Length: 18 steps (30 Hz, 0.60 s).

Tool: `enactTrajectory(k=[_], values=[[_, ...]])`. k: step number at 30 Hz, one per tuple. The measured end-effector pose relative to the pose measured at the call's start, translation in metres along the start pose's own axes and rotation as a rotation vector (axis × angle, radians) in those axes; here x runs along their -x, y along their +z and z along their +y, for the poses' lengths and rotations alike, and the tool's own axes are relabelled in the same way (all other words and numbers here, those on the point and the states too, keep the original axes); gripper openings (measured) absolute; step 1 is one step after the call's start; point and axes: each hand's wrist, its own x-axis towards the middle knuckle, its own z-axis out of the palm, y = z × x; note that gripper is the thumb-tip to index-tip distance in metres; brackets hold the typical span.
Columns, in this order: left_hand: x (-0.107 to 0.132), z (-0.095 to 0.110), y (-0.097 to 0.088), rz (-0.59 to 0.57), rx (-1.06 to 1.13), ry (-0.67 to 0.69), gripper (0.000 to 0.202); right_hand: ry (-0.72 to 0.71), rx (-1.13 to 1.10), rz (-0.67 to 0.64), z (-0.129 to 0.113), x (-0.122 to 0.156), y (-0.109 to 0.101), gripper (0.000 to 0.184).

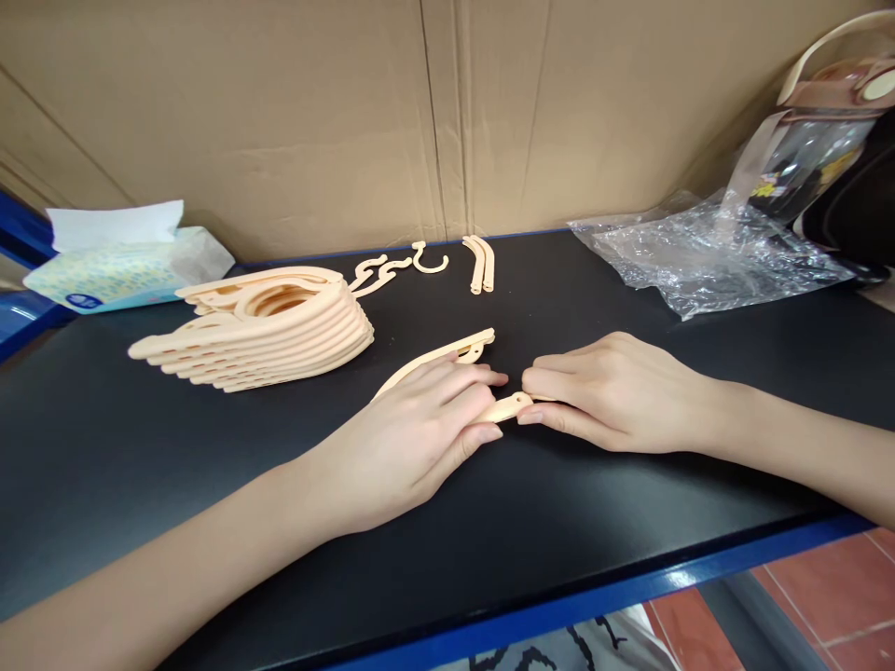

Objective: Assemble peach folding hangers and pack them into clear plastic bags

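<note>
Both hands meet at the middle of a black table (210,485). My left hand (419,429) is closed over a peach plastic hanger part (447,354), whose curved arm sticks out beyond the fingers. My right hand (608,391) pinches another peach piece (507,406) where it meets the left fingertips. A stack of several finished peach hangers (266,326) lies to the left. Loose hook pieces (392,266) and two arm pieces (481,263) lie farther back.
A cardboard wall (419,112) closes the back of the table. A tissue box (118,266) sits at the far left. Crumpled clear plastic bags (699,252) and a bottle (818,140) lie at the right. The table's blue front edge (629,587) runs near me.
</note>
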Motion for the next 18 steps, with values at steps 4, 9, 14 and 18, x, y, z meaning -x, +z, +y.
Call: enactTrajectory(k=[4,9,14,18], values=[[-0.0005,0.0000,0.0000,0.008,0.017,0.004,0.023,-0.026,0.089,0.070,-0.0015,0.0002,0.0007,0.043],[-0.0004,0.0006,-0.0007,-0.002,0.025,-0.008,0.023,-0.041,0.131,0.144,-0.0040,-0.0003,0.0000,0.040],[0.0002,0.0006,-0.0011,-0.014,0.037,-0.006,0.023,-0.057,0.099,0.165,-0.0047,-0.0005,-0.0008,0.039],[0.0000,0.0008,-0.0008,-0.015,0.049,-0.014,0.021,-0.051,0.069,0.169,-0.0043,-0.0003,-0.0001,0.039]])
